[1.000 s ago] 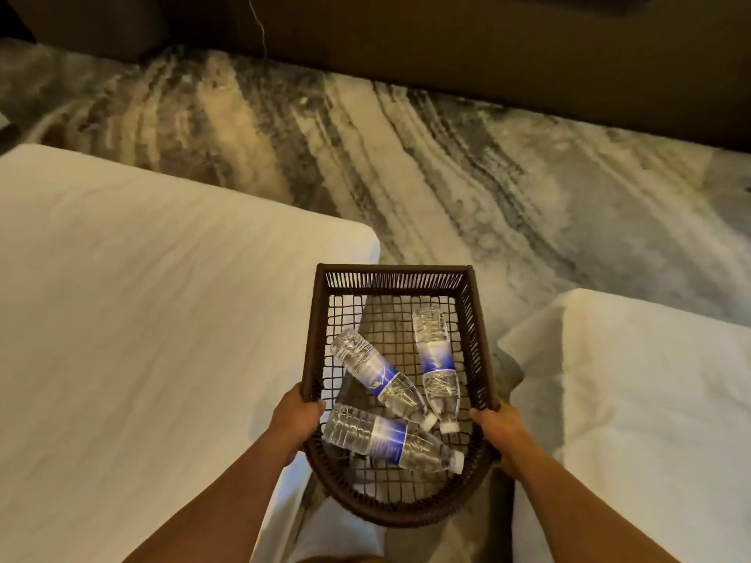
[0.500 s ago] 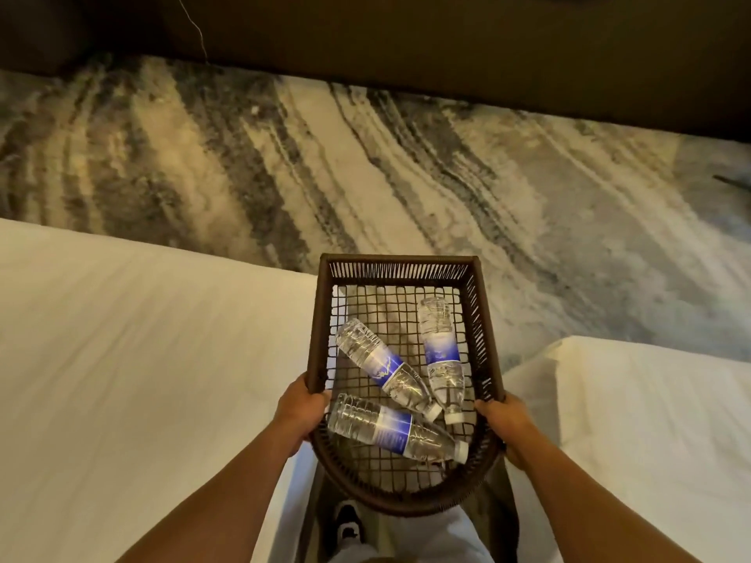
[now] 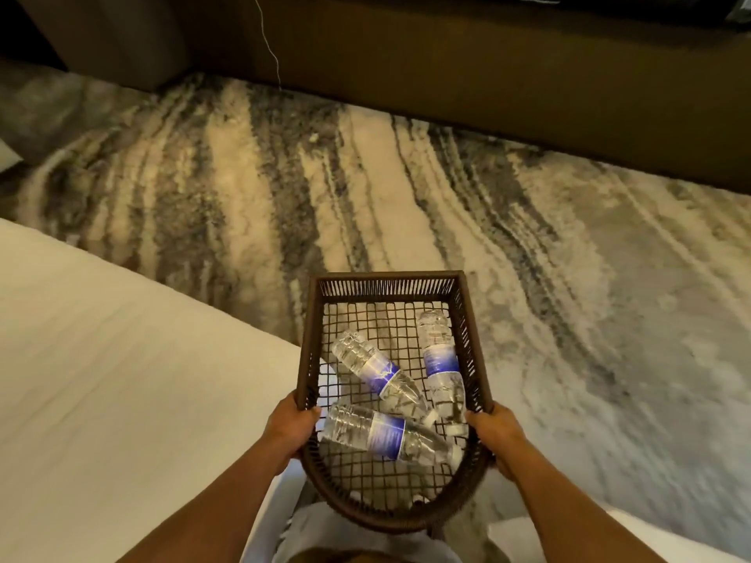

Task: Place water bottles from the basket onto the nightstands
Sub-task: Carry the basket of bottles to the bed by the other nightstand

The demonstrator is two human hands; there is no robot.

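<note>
I carry a dark brown woven basket point(image 3: 387, 280) in front of me, held level above the floor. My left hand point(image 3: 289, 425) grips its left rim and my right hand point(image 3: 496, 434) grips its right rim. Three clear water bottles with blue labels lie flat inside. One bottle point(image 3: 390, 431) lies across the near end, a second bottle point(image 3: 376, 369) lies diagonally in the middle, and a third bottle point(image 3: 441, 365) lies along the right wall. No nightstand is in view.
A white bed point(image 3: 113, 379) fills the left side, and a corner of another white bed point(image 3: 634, 538) shows at the bottom right. Grey and beige streaked carpet point(image 3: 406, 188) lies ahead. Dark brown furniture point(image 3: 487, 67) with a thin hanging cord point(image 3: 270, 50) lines the far edge.
I have moved forward between the beds. The right bed has slid nearly out of view and more carpet shows ahead. The bottles have barely shifted in the basket.
</note>
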